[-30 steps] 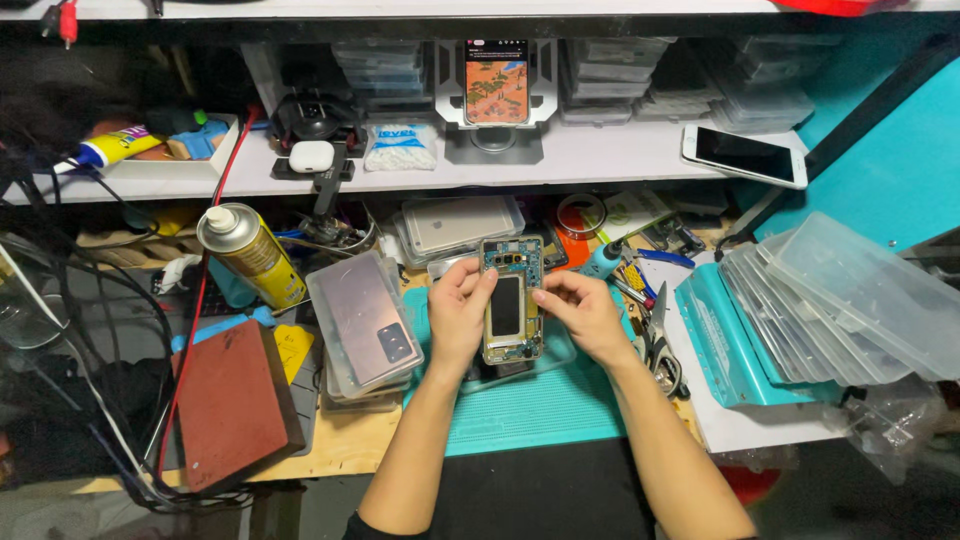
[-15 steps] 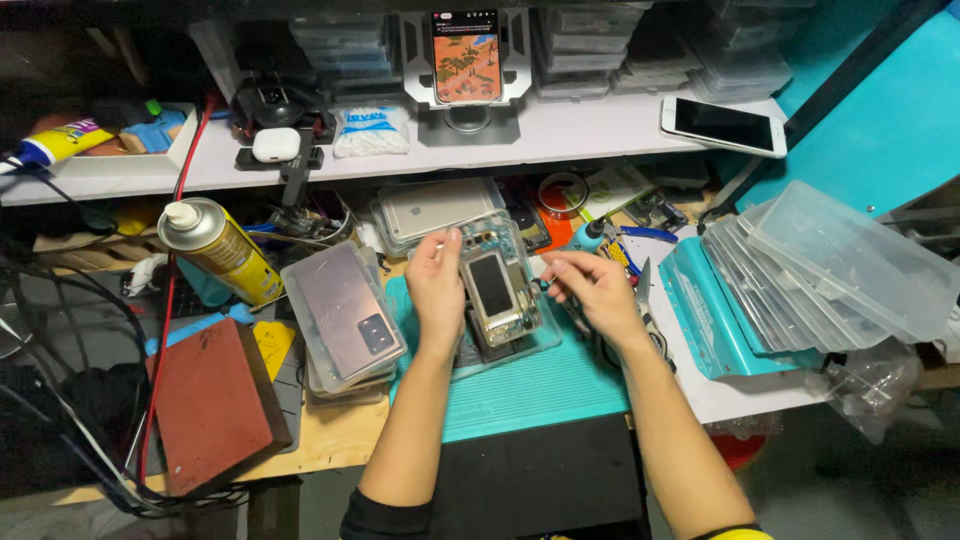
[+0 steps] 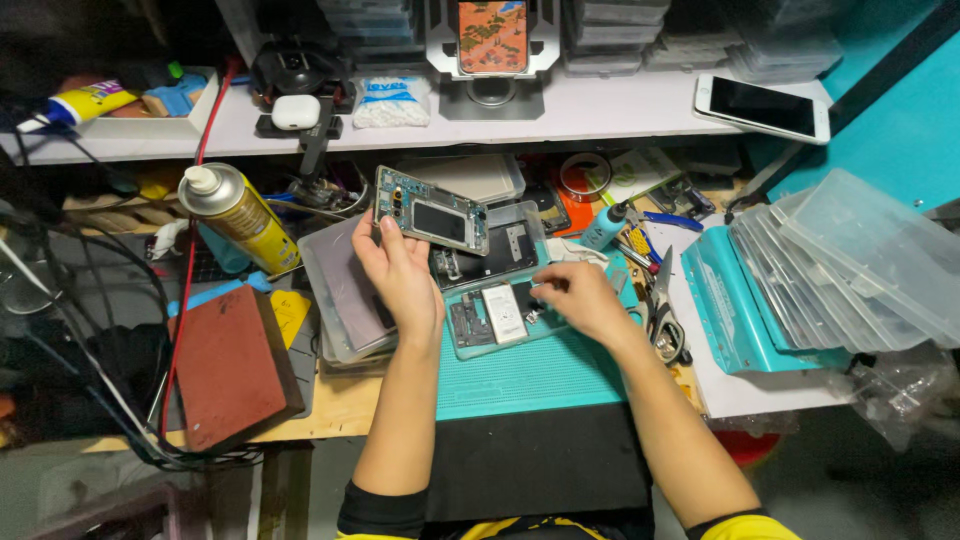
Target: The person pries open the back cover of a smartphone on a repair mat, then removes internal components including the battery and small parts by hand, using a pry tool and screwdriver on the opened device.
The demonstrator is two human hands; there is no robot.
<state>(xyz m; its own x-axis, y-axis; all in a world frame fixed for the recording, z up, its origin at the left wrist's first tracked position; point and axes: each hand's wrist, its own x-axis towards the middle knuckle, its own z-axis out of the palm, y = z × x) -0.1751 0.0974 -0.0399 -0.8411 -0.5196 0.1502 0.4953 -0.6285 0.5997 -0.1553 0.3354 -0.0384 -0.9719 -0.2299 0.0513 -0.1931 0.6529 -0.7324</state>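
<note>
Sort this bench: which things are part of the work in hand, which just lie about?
In hand: left hand lifting the phone frame; right hand at the opened phone body.

Lying about: spray can, white phone, earbud case, stacked clear trays, red-brown pad.

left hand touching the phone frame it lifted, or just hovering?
Touching. The head view shows the left hand gripping the lower edge of the phone frame, fingers wrapped on it, holding it tilted above the bench.

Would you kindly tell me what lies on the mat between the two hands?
In the head view, an opened phone lies between the left hand and right hand.
</note>
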